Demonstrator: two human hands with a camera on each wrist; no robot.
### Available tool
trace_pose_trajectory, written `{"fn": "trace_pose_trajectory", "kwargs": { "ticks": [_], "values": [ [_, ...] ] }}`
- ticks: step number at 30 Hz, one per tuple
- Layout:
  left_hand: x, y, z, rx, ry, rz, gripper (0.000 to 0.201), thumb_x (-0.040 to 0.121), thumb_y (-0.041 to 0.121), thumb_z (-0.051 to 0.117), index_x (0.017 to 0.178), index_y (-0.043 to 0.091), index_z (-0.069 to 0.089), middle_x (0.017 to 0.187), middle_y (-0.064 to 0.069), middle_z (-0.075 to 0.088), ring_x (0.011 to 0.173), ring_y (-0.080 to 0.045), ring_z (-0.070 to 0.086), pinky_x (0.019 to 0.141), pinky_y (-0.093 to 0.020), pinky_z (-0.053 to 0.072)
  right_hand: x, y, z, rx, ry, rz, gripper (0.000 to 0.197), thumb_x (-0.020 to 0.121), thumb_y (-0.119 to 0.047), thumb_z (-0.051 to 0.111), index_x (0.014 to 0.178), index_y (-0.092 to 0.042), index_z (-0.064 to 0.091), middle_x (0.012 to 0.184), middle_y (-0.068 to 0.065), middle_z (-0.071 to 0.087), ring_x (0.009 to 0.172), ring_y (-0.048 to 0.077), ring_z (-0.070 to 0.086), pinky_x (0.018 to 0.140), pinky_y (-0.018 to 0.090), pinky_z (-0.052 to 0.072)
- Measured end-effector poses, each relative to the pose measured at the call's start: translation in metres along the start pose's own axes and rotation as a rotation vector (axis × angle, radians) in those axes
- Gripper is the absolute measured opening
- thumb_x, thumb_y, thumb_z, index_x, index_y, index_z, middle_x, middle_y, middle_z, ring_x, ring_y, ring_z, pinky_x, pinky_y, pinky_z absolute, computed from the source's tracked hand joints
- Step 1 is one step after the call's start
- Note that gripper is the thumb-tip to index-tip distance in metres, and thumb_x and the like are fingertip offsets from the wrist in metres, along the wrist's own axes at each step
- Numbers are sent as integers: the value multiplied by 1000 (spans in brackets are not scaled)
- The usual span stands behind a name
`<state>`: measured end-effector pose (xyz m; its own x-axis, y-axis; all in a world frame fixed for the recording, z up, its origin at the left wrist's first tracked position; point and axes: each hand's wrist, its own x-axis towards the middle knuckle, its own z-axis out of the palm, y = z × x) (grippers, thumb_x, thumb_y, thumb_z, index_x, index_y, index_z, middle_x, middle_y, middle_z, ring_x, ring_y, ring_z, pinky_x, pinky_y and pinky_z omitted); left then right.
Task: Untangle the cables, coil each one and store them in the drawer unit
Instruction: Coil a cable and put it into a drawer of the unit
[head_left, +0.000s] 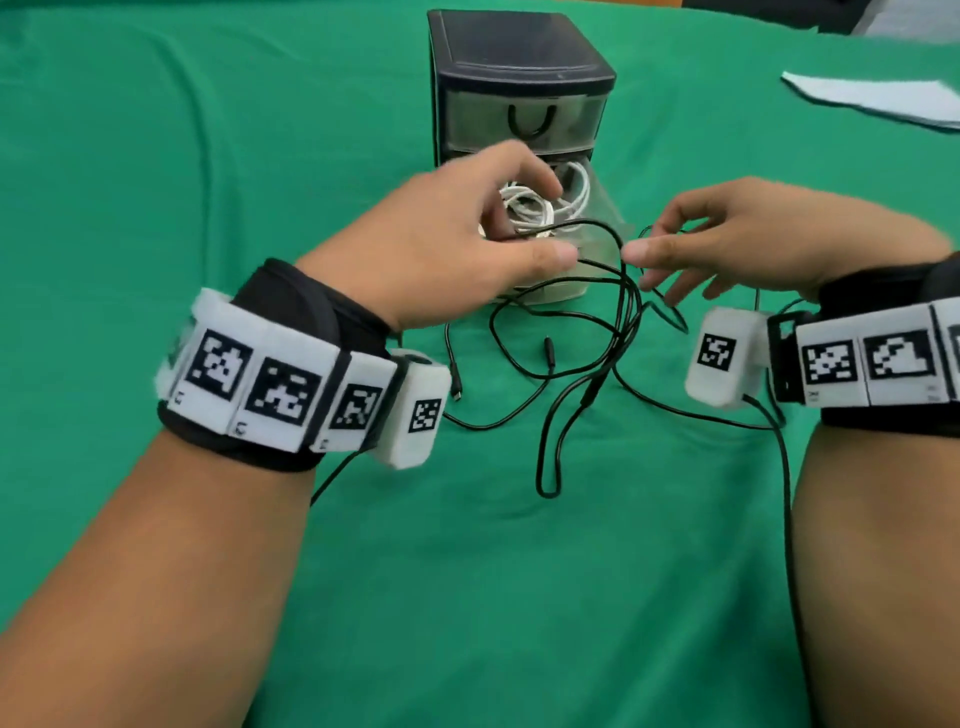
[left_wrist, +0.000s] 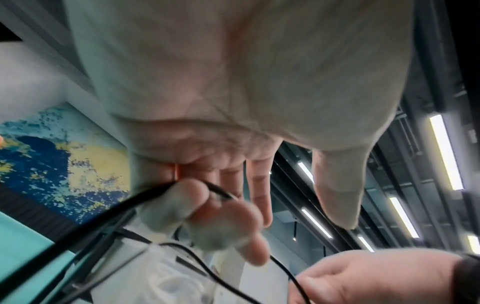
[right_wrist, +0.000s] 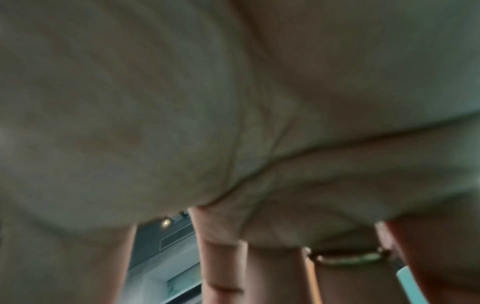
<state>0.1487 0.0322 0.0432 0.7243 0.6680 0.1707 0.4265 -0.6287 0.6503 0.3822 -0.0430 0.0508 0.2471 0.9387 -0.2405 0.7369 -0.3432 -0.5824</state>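
Note:
A black drawer unit (head_left: 519, 57) stands on the green cloth, its lower drawer (head_left: 605, 213) pulled out with a coiled white cable (head_left: 535, 208) inside. My left hand (head_left: 540, 223) hovers over that drawer. In the left wrist view its curled fingers (left_wrist: 182, 205) grip a black cable (left_wrist: 103, 218). My right hand (head_left: 647, 240) is a little to the right and pinches another stretch of the black cable (head_left: 622, 312) between thumb and forefinger. The rest of that cable hangs down and lies in loose tangled loops on the cloth. The right wrist view shows only my palm (right_wrist: 233, 123) and a ring (right_wrist: 348, 259).
White paper (head_left: 872, 98) lies at the back right. Green cloth (head_left: 467, 597) covers the table, bare in front of the tangle. The upper drawer (head_left: 524, 119) is closed. Thin black leads hang from both wrist cameras.

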Motion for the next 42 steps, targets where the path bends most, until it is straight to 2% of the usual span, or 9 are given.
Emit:
{"fn": "trace_pose_trajectory", "kwargs": {
  "ticks": [3,8,11,15,20,26,31,37,42],
  "values": [
    [0,11,16,52,-100,11,49,80,64,63,123,44,52,96,10,65,73,5,57,75,-19,45,4,-6,11,-20,-108,47,52,76,-65,59,94,-16,58,89,1,76,68,23,74,66,35,54],
    [-3,22,35,108,-216,19,58,68,71,68,114,42,49,98,13,61,84,0,57,75,-24,44,6,-22,24,-196,-177,-56,41,91,-60,49,103,-24,65,81,5,74,72,21,71,72,37,55],
    [-3,20,37,130,-261,9,52,71,51,78,106,37,42,92,10,64,72,-1,56,70,-28,45,4,-26,26,-65,-160,-98,24,98,-33,46,104,-16,62,64,6,70,56,13,68,63,31,45],
    [-1,14,32,80,-275,-26,29,80,21,66,95,30,43,83,4,69,48,0,47,52,-22,39,4,-25,21,-18,-60,-181,24,97,-38,55,91,-16,56,47,-2,57,41,9,44,47,21,35],
    [3,7,21,18,-221,-129,19,87,9,48,91,28,48,72,3,73,44,-13,55,46,-28,47,-3,-28,8,128,187,-337,28,80,-43,75,85,-22,57,54,-6,41,40,7,26,37,14,24],
    [4,-7,5,31,-107,-128,10,95,21,53,96,30,50,63,7,56,45,-6,39,50,-27,37,-4,-22,-2,350,547,-418,22,84,-32,75,78,-28,54,59,3,43,52,21,32,49,28,29],
    [5,-18,-3,66,-84,-172,11,97,21,53,95,32,52,62,4,60,41,-4,41,51,-28,40,-6,-13,-19,570,950,-367,15,73,-34,62,78,-30,49,60,-15,45,50,5,39,56,28,36],
    [3,-16,-11,2,-50,-166,16,103,25,47,117,28,53,79,9,74,45,-18,64,53,-29,51,0,-5,-15,257,749,-162,10,82,-30,68,77,-32,59,63,-4,50,49,10,39,49,23,33],
    [1,-12,-16,-57,33,-81,18,100,25,54,115,29,62,87,11,74,45,-20,65,45,-21,45,6,-6,-4,-15,474,-29,26,85,-45,71,107,-30,66,107,-1,64,92,16,60,80,30,44]
  ]
}}
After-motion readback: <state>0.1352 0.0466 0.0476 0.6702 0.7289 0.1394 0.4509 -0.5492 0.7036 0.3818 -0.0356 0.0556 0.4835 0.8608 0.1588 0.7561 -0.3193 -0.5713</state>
